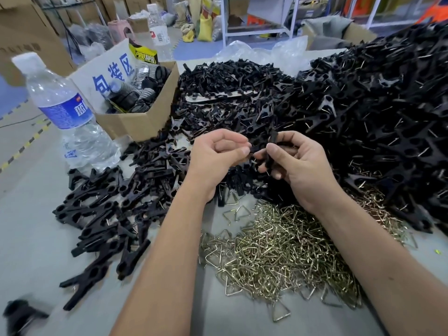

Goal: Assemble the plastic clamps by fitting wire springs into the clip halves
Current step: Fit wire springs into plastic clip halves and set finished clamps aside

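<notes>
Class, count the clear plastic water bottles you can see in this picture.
2. One water bottle with a blue label stands at the table's left; another bottle stands behind the cardboard box. More may be hidden.

Wire springs [281,246] lie nearest, clip halves [242,93] behind, box [145,117] and bottle [65,112] left.

— What can't you make out?

— The black clip pieces [263,151] between the left hand [215,154] and right hand [298,166]: curled fingers cover most of them, so how they join is unclear. Whether a wire sits in the grip, I cannot tell.

— And at the edges?

— A black object [18,314] at the lower left is blurred and cut off. The big clamp heap [388,117] runs out of the right edge. The cardboard box [145,117] hides its lower contents.
</notes>
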Demonstrator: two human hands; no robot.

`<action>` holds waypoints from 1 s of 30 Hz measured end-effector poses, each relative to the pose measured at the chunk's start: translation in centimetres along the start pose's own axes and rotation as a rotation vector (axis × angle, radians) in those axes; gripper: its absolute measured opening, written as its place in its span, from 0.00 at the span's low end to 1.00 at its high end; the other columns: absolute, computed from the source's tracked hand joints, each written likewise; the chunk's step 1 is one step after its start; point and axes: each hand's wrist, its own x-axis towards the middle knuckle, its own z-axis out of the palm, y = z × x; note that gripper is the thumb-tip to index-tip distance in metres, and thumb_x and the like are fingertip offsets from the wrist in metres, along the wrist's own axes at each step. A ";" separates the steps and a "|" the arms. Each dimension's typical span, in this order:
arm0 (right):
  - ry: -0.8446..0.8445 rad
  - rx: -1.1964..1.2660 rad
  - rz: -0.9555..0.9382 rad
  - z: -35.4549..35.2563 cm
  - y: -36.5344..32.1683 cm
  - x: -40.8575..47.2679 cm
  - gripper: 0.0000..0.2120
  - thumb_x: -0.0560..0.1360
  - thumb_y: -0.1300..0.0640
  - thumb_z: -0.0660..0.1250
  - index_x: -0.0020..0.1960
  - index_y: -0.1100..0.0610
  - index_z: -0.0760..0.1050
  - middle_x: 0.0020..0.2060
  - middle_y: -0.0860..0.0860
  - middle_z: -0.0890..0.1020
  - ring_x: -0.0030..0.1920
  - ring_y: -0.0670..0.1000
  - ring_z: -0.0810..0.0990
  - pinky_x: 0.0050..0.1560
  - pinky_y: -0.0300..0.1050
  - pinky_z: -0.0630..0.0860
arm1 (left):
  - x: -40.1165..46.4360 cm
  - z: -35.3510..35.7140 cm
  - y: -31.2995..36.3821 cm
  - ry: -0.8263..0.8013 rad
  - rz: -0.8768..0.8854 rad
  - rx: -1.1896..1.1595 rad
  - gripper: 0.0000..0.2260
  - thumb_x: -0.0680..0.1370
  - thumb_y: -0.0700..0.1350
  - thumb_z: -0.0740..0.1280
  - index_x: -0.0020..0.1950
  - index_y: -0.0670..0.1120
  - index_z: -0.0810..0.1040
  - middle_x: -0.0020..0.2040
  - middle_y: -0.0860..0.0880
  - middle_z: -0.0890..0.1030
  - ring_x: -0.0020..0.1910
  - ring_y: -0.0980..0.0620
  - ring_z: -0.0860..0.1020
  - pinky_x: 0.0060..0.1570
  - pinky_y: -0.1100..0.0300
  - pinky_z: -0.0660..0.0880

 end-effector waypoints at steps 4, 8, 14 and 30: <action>0.005 0.058 -0.014 -0.3 0.2 0.3 0.12 0.78 0.59 0.71 0.60 0.57 0.85 0.43 0.54 0.85 0.38 0.47 0.75 0.36 0.35 0.73 | -0.1 0.0 0.2 -0.152 -0.081 -0.030 0.09 0.76 0.27 0.71 0.51 0.38 0.85 0.45 0.39 0.87 0.45 0.45 0.87 0.49 0.57 0.84; 0.035 0.050 -0.022 -0.2 0.1 0.1 0.11 0.80 0.65 0.70 0.61 0.59 0.82 0.43 0.55 0.84 0.38 0.45 0.77 0.37 0.34 0.75 | 0.0 0.4 0.1 -0.091 -0.088 -0.062 0.07 0.78 0.27 0.69 0.50 0.37 0.84 0.46 0.36 0.86 0.44 0.43 0.87 0.47 0.57 0.84; 0.074 -0.064 -0.053 -0.1 -0.2 -0.4 0.08 0.72 0.63 0.77 0.51 0.58 0.87 0.46 0.61 0.87 0.47 0.64 0.86 0.52 0.59 0.85 | 0.2 0.1 -0.2 -0.038 -0.078 -0.084 0.06 0.77 0.28 0.70 0.50 0.35 0.84 0.47 0.33 0.86 0.45 0.43 0.87 0.45 0.61 0.83; 0.075 -0.067 -0.034 -0.2 0.4 0.0 0.09 0.76 0.69 0.73 0.54 0.61 0.82 0.43 0.57 0.88 0.42 0.52 0.87 0.42 0.39 0.82 | -0.1 0.2 -0.3 -0.108 -0.016 -0.023 0.05 0.77 0.31 0.73 0.48 0.39 0.86 0.45 0.37 0.87 0.45 0.45 0.87 0.46 0.60 0.83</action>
